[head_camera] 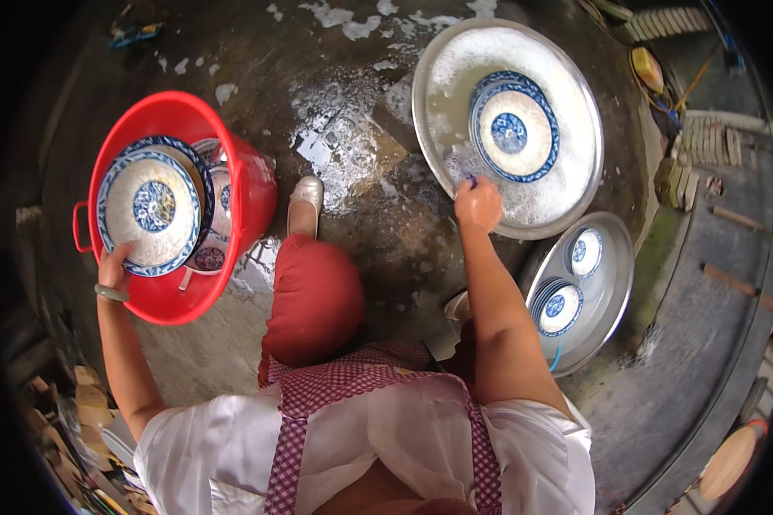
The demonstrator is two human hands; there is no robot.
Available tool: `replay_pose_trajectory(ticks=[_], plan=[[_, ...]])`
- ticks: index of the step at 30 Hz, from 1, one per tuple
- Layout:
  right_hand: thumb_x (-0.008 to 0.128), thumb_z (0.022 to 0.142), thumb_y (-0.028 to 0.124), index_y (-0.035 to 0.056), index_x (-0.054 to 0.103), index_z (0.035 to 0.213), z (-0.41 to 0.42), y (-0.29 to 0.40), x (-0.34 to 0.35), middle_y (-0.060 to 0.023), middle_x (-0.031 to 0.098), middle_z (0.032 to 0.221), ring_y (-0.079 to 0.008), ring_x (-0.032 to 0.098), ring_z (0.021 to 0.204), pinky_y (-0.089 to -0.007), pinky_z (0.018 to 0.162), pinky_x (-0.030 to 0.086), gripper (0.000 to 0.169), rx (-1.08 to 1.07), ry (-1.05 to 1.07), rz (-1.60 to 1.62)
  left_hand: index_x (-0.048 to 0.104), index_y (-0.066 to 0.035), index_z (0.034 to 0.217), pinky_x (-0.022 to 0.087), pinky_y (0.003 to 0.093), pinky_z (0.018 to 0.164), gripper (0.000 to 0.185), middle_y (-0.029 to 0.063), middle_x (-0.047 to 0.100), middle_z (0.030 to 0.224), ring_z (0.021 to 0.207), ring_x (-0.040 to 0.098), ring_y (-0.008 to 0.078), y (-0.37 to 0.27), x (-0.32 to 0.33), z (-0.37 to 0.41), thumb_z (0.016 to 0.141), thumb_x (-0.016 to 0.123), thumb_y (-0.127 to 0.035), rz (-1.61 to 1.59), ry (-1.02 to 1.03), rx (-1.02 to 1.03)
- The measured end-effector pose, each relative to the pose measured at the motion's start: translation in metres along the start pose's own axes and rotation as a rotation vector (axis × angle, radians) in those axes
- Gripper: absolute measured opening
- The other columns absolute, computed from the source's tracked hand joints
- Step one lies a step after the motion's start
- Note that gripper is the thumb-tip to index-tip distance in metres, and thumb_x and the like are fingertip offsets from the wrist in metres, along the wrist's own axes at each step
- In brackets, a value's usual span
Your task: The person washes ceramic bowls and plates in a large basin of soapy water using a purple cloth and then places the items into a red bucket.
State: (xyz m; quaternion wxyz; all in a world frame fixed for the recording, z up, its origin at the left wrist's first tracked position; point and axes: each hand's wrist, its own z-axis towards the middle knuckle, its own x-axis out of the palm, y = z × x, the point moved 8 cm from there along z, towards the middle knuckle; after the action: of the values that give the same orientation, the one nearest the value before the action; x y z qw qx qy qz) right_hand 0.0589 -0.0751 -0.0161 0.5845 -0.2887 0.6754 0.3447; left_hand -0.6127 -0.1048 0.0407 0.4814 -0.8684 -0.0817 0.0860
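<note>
My left hand (116,265) grips the near rim of a blue-and-white plate (129,225) with yellowish residue at its centre. That plate lies inside a red plastic tub (254,187), over another blue-rimmed plate and beside several patterned bowls (207,257). At the near rim of a large metal basin (419,109), my right hand (478,205) is closed around something purple (471,182), mostly hidden by the fingers. Stacked blue-and-white plates (510,132) sit in that basin's sudsy water.
A smaller metal basin (621,283) at the right holds stacked small plates (557,308), another small plate pile (585,252) and a blue hose (557,354). The concrete floor (361,161) is wet with foam. Cardboard (93,405) lies at lower left; a yellow container (648,69) stands upper right.
</note>
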Motion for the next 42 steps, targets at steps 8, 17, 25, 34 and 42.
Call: replay_pose_trajectory(ticks=[8,17,25,34,42], plan=[[0.051,0.072,0.028,0.0091,0.062,0.087,-0.003,-0.011,0.002,-0.0108,0.058,0.093,-0.0292,0.053,0.091,-0.0468,0.072,0.042,0.027,0.028,0.005,0.035,0.050,0.007,0.103,0.051,0.0337,0.069,0.031,0.0136,0.060,0.089,0.079,0.060,0.0220,-0.135,0.276,0.014,0.072,0.049,0.002,0.136,0.199,0.088],[0.049,0.073,0.028,0.0075,0.061,0.084,-0.003,-0.003,-0.001,-0.0096,0.058,0.092,-0.0283,0.052,0.090,-0.0465,0.074,0.040,0.026,-0.033,0.013,0.143,0.053,0.004,0.091,0.054,0.0369,0.050,0.021,0.0135,0.059,0.076,0.061,0.062,0.0262,-0.148,0.507,0.088,0.071,0.050,-0.005,0.548,0.213,0.009],[0.050,0.073,0.027,0.0083,0.061,0.082,-0.003,-0.007,0.000,-0.0089,0.057,0.091,-0.0281,0.051,0.089,-0.0464,0.076,0.038,0.024,-0.039,0.020,0.216,0.056,-0.005,0.102,0.050,0.0407,0.069,0.029,0.0182,0.059,0.099,0.086,0.060,0.0335,-0.175,0.614,0.097,0.074,0.050,-0.012,1.266,-0.024,0.624],[0.052,0.072,0.028,0.0090,0.060,0.081,-0.002,-0.008,0.000,-0.0082,0.056,0.091,-0.0273,0.050,0.089,-0.0459,0.076,0.038,0.023,-0.050,0.034,0.210,0.049,-0.003,0.103,0.044,0.0427,0.082,0.028,0.0200,0.056,0.105,0.098,0.054,0.0361,-0.113,0.667,0.072,0.076,0.047,-0.008,1.294,0.013,0.717],[0.053,0.072,0.028,0.0096,0.059,0.081,-0.002,-0.012,0.003,-0.0072,0.055,0.091,-0.0275,0.050,0.090,-0.0457,0.074,0.039,0.022,-0.080,0.014,0.195,0.034,-0.008,0.127,0.038,0.0385,0.090,0.063,0.0259,0.052,0.110,0.104,0.049,0.0378,-0.037,0.658,0.105,0.074,0.060,-0.030,0.803,0.145,0.609]])
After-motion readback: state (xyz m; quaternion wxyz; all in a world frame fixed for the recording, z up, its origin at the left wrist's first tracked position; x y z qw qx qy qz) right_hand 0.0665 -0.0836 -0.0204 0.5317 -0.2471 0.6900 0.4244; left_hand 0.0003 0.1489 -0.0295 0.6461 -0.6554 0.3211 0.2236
